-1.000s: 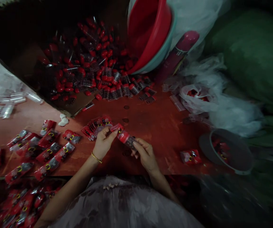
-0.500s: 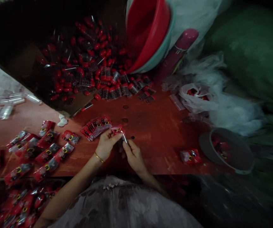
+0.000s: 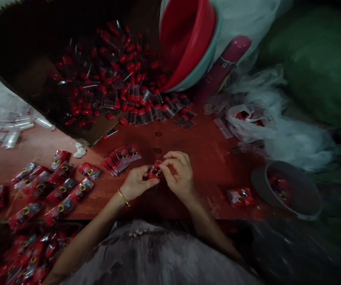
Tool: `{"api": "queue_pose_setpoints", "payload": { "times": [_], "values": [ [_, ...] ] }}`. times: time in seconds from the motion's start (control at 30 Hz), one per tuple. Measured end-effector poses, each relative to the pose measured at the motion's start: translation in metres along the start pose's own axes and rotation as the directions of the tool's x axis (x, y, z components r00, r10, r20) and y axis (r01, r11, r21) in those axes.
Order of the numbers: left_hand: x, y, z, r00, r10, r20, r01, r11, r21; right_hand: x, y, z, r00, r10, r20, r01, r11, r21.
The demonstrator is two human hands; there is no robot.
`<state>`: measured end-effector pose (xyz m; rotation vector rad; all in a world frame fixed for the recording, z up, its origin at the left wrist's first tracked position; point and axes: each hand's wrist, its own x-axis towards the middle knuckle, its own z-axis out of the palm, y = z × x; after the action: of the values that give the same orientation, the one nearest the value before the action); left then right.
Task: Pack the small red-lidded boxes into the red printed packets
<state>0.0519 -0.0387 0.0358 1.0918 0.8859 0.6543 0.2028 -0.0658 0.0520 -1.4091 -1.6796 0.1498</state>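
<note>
My left hand (image 3: 134,184), with a gold bangle at the wrist, grips a small red printed packet (image 3: 154,171) between thumb and fingers. Close against it, my right hand (image 3: 180,176) pinches the packet's upper right edge with thumb and forefinger, its other fingers curled above. What the packet contains is mostly hidden by my fingers. Just left of my hands lies a fanned row of flat red packets (image 3: 121,158). Farther left, several filled red packets (image 3: 60,192) are scattered on the red tabletop (image 3: 200,178).
A cardboard box (image 3: 69,132) spills red-capped clear tubes (image 3: 141,114) onto the table. Nested basins (image 3: 200,43) and a spray can (image 3: 225,63) stand behind. To the right are a plastic bag (image 3: 247,126), a red packet (image 3: 240,196) and a grey tub (image 3: 295,213).
My right hand has risen from below the packet to its upper right edge. The packet now stands more upright in my left hand, and the clear tube end beneath it no longer shows.
</note>
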Motion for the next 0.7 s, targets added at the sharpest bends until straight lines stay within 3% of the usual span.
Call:
{"api": "queue_pose_setpoints", "payload": {
  "times": [0.07,0.13,0.17,0.23,0.3,0.37,0.5,0.7],
  "values": [
    [0.000,0.004,0.001,0.998,-0.018,0.060,0.023,0.996,-0.088,-0.006,0.003,0.002,0.983,0.166,-0.079,-0.153,0.977,0.149],
    [0.002,0.006,0.001,1.000,-0.011,0.018,0.015,0.980,-0.200,-0.017,0.006,0.004,0.942,0.324,-0.090,-0.292,0.920,0.260],
    [0.003,0.006,0.001,1.000,-0.007,-0.023,0.001,0.968,-0.252,-0.023,0.006,0.004,0.926,0.376,-0.032,-0.349,0.887,0.301],
    [0.006,0.007,0.002,0.996,-0.012,-0.091,-0.019,0.942,-0.336,-0.036,0.005,0.005,0.885,0.418,0.207,-0.466,0.807,0.363],
    [0.007,0.006,0.004,0.993,-0.019,-0.113,-0.026,0.925,-0.379,-0.046,0.002,0.008,0.809,0.422,0.409,-0.574,0.717,0.396],
    [0.007,0.004,0.006,0.995,-0.005,-0.102,-0.035,0.921,-0.387,-0.051,-0.004,0.012,0.769,0.465,0.438,-0.633,0.649,0.422],
    [0.004,0.000,0.010,0.998,0.035,-0.048,-0.052,0.908,-0.416,-0.051,-0.011,0.018,0.793,0.533,0.294,-0.607,0.662,0.439],
    [0.000,-0.007,0.019,0.990,0.013,-0.142,-0.077,0.890,-0.450,-0.050,-0.011,0.017,0.887,0.440,0.141,-0.461,0.867,0.192]
  ]
}}
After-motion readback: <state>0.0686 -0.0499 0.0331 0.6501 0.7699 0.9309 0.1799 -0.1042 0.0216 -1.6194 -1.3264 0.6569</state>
